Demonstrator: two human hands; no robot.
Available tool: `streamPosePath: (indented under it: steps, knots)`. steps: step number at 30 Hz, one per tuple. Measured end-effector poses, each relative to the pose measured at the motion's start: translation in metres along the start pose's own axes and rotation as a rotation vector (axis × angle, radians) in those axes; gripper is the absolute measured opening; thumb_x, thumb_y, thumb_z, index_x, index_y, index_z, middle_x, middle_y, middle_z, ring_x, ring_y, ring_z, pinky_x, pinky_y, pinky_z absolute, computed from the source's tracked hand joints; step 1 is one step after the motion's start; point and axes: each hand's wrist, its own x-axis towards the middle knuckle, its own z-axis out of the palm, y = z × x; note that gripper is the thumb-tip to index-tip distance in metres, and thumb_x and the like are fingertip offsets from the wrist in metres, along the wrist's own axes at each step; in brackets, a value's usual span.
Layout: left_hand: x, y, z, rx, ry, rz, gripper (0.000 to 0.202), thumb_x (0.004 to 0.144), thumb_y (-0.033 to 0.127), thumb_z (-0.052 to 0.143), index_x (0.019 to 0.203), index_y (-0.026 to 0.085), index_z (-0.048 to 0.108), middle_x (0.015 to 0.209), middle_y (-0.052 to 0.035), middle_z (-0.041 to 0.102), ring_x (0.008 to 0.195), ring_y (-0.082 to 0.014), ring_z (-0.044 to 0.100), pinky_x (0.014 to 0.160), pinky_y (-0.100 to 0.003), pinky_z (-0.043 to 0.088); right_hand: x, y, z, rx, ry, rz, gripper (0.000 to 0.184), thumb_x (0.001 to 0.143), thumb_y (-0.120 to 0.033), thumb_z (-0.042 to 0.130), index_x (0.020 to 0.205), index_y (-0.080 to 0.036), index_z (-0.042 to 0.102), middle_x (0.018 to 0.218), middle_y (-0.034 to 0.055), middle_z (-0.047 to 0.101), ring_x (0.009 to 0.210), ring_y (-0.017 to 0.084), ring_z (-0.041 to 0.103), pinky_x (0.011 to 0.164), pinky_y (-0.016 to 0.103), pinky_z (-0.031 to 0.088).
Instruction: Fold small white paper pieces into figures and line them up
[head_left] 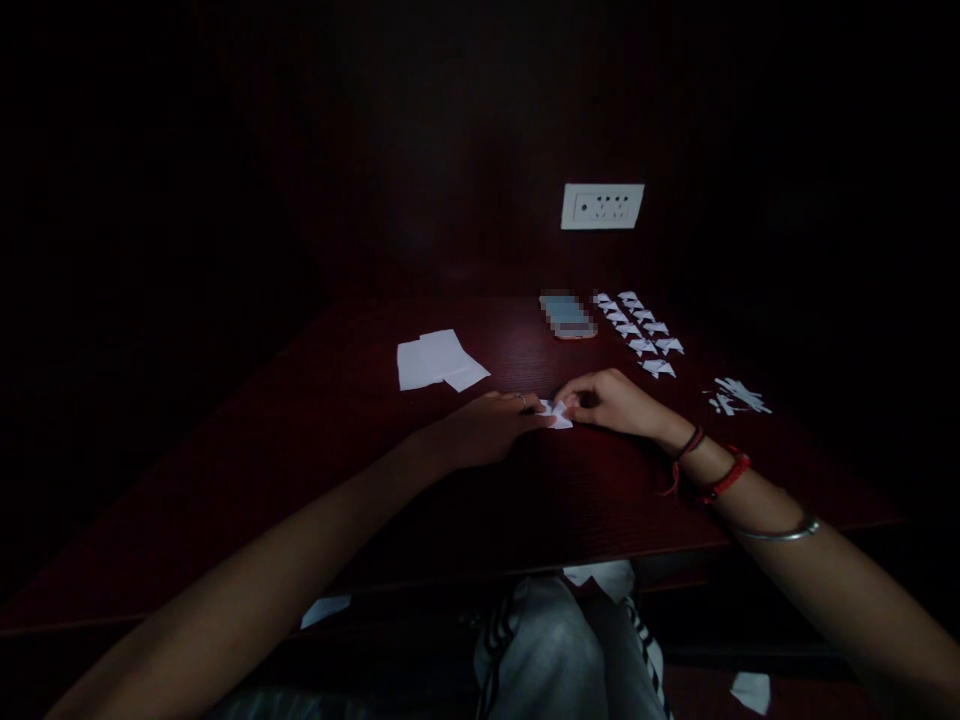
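A small piece of folded white paper (557, 414) lies on the dark red desk, between my two hands. My left hand (499, 425), with a ring on one finger, presses its fingertips on the left side of the paper. From the other side, my right hand (611, 402) pinches the paper's right edge between thumb and fingers. Exact folds are too small and dim to make out. Beyond my left hand rest several loose white paper sheets (436, 360), overlapping each other.
A phone (568, 315) lies near the back wall, below a white power socket (602, 206). To its right, several folded paper pieces (630, 328) stand in rows. Thin paper strips (739, 396) are heaped at the right. Paper scraps (751, 691) lie below the desk (315, 400).
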Motion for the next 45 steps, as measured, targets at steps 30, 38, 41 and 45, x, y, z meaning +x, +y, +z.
streamPosePath:
  steps: [30, 38, 41, 45]
  knots:
    - [0.002, 0.004, -0.005, -0.005, -0.027, -0.043, 0.043, 0.079, 0.008, 0.033, 0.118, 0.025, 0.036, 0.11, -0.0044, 0.043, 0.096, -0.0172, 0.043, 0.078, -0.029, 0.033, -0.005, 0.003, -0.01, -0.158, -0.148, -0.276, 0.022, 0.073, -0.011, 0.047, 0.085, -0.016, 0.064, 0.085, 0.0028, 0.06, 0.074, 0.011, 0.055, 0.071, 0.023, 0.041]
    - [0.004, 0.004, -0.003, -0.005, -0.013, -0.043, 0.037, 0.081, 0.014, 0.033, 0.117, 0.025, 0.037, 0.106, -0.0038, 0.045, 0.092, -0.0175, 0.044, 0.073, -0.028, 0.034, -0.004, -0.004, -0.007, -0.301, -0.137, -0.277, 0.026, 0.073, -0.01, 0.044, 0.089, -0.015, 0.063, 0.084, 0.0041, 0.06, 0.073, 0.012, 0.054, 0.07, 0.024, 0.039]
    - [0.004, 0.005, -0.003, 0.001, -0.01, -0.05, 0.037, 0.081, 0.012, 0.032, 0.116, 0.023, 0.037, 0.104, -0.0037, 0.046, 0.091, -0.0172, 0.045, 0.073, -0.028, 0.034, -0.004, -0.008, -0.008, -0.338, -0.142, -0.255, 0.025, 0.072, -0.011, 0.044, 0.087, -0.016, 0.064, 0.085, 0.0039, 0.06, 0.073, 0.012, 0.054, 0.069, 0.024, 0.039]
    - [0.004, 0.005, -0.003, 0.028, -0.018, -0.051, 0.039, 0.08, 0.011, 0.034, 0.116, 0.022, 0.038, 0.107, -0.0043, 0.045, 0.093, -0.0173, 0.044, 0.075, -0.029, 0.034, -0.007, -0.008, -0.013, -0.366, -0.161, -0.227, 0.023, 0.071, -0.013, 0.045, 0.083, -0.016, 0.065, 0.083, 0.0028, 0.061, 0.071, 0.012, 0.055, 0.067, 0.023, 0.038]
